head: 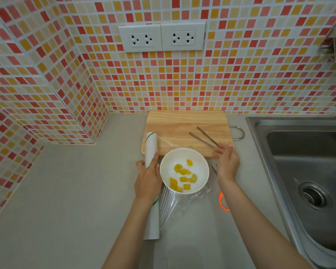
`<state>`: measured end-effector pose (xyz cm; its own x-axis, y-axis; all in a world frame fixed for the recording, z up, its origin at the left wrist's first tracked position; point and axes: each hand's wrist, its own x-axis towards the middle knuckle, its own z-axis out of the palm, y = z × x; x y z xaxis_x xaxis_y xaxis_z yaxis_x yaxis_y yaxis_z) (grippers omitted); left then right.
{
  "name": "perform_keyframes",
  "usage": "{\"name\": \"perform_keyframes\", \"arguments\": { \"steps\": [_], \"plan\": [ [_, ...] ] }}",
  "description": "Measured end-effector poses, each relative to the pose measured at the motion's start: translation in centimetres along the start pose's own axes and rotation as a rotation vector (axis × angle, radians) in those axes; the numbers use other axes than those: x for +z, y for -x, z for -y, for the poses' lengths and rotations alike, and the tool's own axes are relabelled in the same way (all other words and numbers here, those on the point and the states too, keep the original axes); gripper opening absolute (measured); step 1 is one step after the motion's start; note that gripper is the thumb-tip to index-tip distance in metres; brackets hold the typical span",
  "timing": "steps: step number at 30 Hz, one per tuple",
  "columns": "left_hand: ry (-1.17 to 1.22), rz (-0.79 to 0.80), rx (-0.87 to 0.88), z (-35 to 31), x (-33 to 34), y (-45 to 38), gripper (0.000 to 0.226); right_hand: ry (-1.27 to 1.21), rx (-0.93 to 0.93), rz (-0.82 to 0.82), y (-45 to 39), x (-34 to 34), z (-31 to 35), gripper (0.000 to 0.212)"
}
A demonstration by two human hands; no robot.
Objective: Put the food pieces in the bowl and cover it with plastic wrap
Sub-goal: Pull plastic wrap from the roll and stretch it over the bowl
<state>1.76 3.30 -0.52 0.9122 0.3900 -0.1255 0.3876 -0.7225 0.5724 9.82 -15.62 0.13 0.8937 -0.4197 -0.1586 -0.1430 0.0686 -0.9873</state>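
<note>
A white bowl (184,154) holding several yellow food pieces (183,176) sits on the grey counter, at the near edge of a wooden cutting board (182,125). My left hand (147,179) grips a white roll of plastic wrap (151,146) lying just left of the bowl. A clear sheet of wrap (174,206) runs from the roll across the bowl toward its right side. My right hand (227,162) rests palm down on the film's far end, right of the bowl, fingers spread.
Metal tongs (203,135) lie on the cutting board behind the bowl. An orange-rimmed object (223,201) lies on the counter under my right forearm. A steel sink (307,171) fills the right side. Tiled walls stand behind and to the left.
</note>
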Motion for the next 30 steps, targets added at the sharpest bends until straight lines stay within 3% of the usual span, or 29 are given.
{"name": "perform_keyframes", "arguments": {
  "steps": [3,7,11,14,18,20,23,26,28,30],
  "plan": [
    [0.008,-0.02,-0.011,0.3,0.3,0.0,0.045,-0.077,-0.132,-0.034,3.2,-0.5,0.7,0.048],
    [0.005,-0.035,-0.017,0.2,0.5,0.1,0.044,-0.101,-0.164,0.011,7.8,1.7,-1.1,0.053],
    [-0.007,-0.044,-0.02,0.2,0.6,-0.1,0.043,-0.078,-0.103,-0.03,9.0,2.6,-3.2,0.048],
    [0.0,-0.056,-0.025,0.3,0.8,0.1,0.044,-0.122,0.019,-0.038,8.9,2.6,-4.2,0.061],
    [0.031,-0.068,-0.033,0.4,0.7,-0.1,0.044,-0.139,0.038,0.095,8.8,2.0,-4.7,0.057],
    [0.046,-0.072,-0.021,0.4,0.7,-0.2,0.044,-0.091,-0.002,0.131,8.4,0.8,-4.3,0.067],
    [0.059,-0.071,0.001,0.5,0.7,-0.2,0.044,0.197,-0.22,0.276,6.5,-0.9,-2.0,0.098],
    [0.089,-0.063,0.001,0.5,0.7,-0.4,0.044,0.736,-0.449,0.698,4.0,-1.0,0.2,0.13],
    [0.113,-0.053,-0.002,0.5,0.6,-0.4,0.045,1.007,-0.544,0.898,2.9,-0.5,0.8,0.139],
    [0.127,-0.042,-0.005,0.4,0.3,-0.4,0.045,1.124,-0.564,0.993,2.4,-0.2,0.8,0.14]
  ]
}}
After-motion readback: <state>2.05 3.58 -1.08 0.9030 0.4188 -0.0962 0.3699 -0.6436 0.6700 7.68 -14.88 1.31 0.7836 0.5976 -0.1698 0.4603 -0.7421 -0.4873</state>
